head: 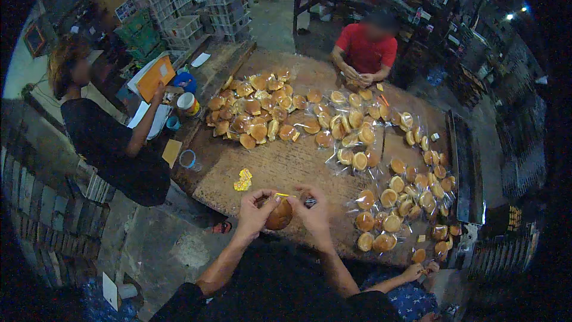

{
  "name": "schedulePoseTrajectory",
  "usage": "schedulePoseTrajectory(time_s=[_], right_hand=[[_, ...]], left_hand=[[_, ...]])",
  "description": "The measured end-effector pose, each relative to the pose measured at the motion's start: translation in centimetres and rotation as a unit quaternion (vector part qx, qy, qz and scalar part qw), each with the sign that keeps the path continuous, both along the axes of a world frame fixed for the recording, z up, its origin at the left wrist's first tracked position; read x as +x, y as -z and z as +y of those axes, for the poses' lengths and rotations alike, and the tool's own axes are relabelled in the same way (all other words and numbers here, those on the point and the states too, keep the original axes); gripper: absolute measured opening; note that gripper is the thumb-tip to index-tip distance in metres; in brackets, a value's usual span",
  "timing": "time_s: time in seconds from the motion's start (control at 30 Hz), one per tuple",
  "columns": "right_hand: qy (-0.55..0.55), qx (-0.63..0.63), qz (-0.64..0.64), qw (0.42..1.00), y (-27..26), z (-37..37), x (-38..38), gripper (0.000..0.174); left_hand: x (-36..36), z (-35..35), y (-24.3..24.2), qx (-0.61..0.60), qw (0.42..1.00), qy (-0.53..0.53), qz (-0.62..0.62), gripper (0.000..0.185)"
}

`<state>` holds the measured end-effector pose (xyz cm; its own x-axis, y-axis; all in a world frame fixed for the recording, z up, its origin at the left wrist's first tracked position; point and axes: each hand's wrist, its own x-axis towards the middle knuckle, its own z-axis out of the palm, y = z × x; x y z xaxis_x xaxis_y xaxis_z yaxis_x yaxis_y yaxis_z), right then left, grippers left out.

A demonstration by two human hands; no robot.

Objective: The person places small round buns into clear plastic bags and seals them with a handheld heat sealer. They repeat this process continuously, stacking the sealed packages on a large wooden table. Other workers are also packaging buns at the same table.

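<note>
Both of my hands meet over a round brown bun (279, 218) at the near edge of the wooden table (286, 158). The bun seems to be in a clear plastic bag. A thin yellow strip (286, 195) lies along its top, pinched at one end by my left hand (255, 214) and at the other by my right hand (316, 214). A small dark, shiny object (309, 202) shows inside my right hand; what it is cannot be made out. Ahead and to the left sits a little pile of yellow printed labels (243, 180).
Bagged buns (259, 132) are heaped across the far side, and more bagged buns (404, 208) spread along the right. A clear tape roll (187, 158) is at left. One person in red (368, 49) sits opposite; another stands left. A third person's hands (422, 270) work at lower right.
</note>
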<state>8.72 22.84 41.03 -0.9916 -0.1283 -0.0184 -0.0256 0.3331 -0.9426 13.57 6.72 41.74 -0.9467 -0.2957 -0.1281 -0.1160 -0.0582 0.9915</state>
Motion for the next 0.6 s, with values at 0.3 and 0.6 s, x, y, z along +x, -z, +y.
schedulePoseTrajectory(time_s=[0.3,0.6], right_hand=[[0.128,-0.337,-0.008,0.933,-2.1,-1.3,-0.2,0.042],[0.217,-0.420,-0.118,0.873,-0.5,-1.7,-1.9,0.039]], left_hand=[[-0.5,3.2,1.2,-0.078,0.995,0.051,0.044,0.015],[-1.1,3.7,1.9,-0.087,0.986,0.142,0.012,0.018]])
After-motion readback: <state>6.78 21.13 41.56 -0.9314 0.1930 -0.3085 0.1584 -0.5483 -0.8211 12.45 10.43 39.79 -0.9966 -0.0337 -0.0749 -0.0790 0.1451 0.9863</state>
